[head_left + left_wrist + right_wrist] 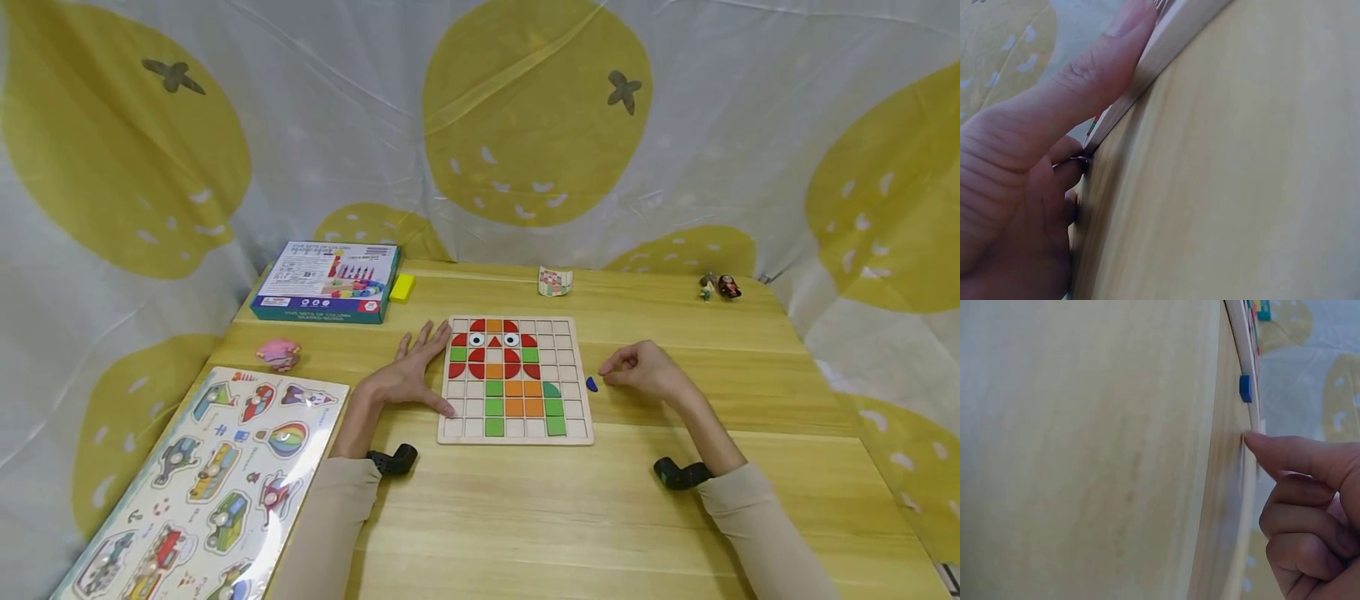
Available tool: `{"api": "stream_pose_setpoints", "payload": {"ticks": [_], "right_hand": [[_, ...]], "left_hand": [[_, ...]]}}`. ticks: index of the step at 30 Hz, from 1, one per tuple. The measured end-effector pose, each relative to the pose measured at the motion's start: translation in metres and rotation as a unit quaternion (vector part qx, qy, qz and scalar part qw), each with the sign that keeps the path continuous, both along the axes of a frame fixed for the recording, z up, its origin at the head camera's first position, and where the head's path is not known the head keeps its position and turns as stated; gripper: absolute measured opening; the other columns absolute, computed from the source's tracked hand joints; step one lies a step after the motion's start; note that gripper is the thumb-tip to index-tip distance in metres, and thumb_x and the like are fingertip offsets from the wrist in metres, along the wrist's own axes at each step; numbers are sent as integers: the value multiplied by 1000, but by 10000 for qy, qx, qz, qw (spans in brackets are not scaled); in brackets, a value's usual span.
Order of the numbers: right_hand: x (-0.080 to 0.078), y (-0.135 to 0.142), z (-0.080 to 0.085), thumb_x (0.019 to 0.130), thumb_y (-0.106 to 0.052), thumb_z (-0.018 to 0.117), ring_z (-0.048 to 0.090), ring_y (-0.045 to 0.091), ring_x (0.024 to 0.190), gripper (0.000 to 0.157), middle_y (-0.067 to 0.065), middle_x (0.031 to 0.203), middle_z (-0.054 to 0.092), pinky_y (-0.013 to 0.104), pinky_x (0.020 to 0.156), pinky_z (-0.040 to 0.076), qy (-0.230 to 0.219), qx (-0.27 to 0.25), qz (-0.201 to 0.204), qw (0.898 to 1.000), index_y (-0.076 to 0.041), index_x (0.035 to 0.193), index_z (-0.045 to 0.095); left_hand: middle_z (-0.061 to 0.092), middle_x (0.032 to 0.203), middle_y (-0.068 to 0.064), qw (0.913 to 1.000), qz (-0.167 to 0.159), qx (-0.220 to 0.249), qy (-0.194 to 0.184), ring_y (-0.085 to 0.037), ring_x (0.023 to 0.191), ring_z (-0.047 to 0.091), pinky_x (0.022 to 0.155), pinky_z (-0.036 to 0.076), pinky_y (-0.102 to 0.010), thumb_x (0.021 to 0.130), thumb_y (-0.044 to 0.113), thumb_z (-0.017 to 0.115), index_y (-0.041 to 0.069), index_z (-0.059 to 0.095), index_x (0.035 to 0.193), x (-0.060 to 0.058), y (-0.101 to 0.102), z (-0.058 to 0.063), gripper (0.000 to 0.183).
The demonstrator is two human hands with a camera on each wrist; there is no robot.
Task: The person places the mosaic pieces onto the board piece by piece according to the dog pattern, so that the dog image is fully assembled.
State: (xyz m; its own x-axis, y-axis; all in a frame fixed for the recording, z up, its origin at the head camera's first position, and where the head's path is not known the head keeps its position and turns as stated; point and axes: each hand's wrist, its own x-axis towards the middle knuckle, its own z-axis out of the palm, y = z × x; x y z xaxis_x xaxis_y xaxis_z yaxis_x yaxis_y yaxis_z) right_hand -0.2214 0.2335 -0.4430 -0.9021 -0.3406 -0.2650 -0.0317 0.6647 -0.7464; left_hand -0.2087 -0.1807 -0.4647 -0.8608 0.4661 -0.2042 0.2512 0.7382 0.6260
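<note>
A square wooden grid board [566,357] lies on the table, with red, orange, green and white flat pieces forming a figure with two round eyes [477,340]. My left hand [408,372] is spread along the board's left side. Its thumb [1094,78] rests on the board's lower left edge, and its fingertips are at the upper left corner. Just right of the board, a small blue curved piece [592,384] lies on the table. Beside it is my right hand [643,368], thumb and index fingertips together, other fingers curled in, nothing visible between them. The blue piece stands apart from these fingertips.
A picture puzzle board [247,467] with vehicles lies at the left. Behind it are a pink figurine [279,353], a boxed bead set [326,282] and a yellow block [402,288]. A small pattern card [555,282] lies behind the grid board; small figures [727,287] stand at the back right.
</note>
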Motion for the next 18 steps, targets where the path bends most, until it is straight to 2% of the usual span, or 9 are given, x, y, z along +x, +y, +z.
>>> {"api": "stream_pose_setpoints", "payload": {"ticks": [1, 4, 8, 14, 18], "right_hand": [[0, 0, 0, 83, -14, 75, 33, 8, 56, 21, 6, 62, 52, 22, 50, 29, -3, -7, 18, 10000, -2, 100, 72], [-1, -2, 0, 78, -15, 80, 32, 9, 55, 28, -2, 60, 38, 22, 50, 27, -41, -46, 121, 9999, -5, 103, 73], [-3, -5, -2, 75, -13, 82, 34, 8, 56, 30, -1, 61, 40, 20, 50, 29, -189, -291, 428, 9985, -4, 103, 74], [-5, -7, -6, 73, -13, 83, 37, 8, 57, 29, 0, 64, 47, 19, 49, 29, -393, -399, 480, 9973, -5, 99, 74], [-7, -6, -7, 75, -17, 83, 39, 8, 59, 23, 4, 68, 55, 19, 51, 31, -243, -360, 606, 9972, -5, 92, 75]], "left_hand": [[-7, 165, -3, 10000, -2, -1, 3, -28, 151, -16, 120, -15, -53, 60, 52, 87, 15, 2, 156, 0, 0, 0, 134], [-6, 165, -4, 10000, -11, 12, -3, -28, 151, -16, 120, -15, -54, 60, 51, 87, 14, 2, 156, 0, 0, 1, 134], [-7, 165, -4, 10000, 4, 25, -48, -28, 151, -17, 120, -16, -53, 60, 51, 87, 15, 1, 156, 0, 0, 1, 134], [-7, 165, -2, 10000, 12, 32, -90, -27, 151, -18, 120, -16, -53, 60, 51, 87, 16, 1, 156, 0, 0, 2, 134], [-7, 165, -1, 10000, 2, 8, -82, -27, 151, -17, 120, -16, -53, 60, 51, 87, 16, 2, 156, -1, 1, 1, 133]]}}
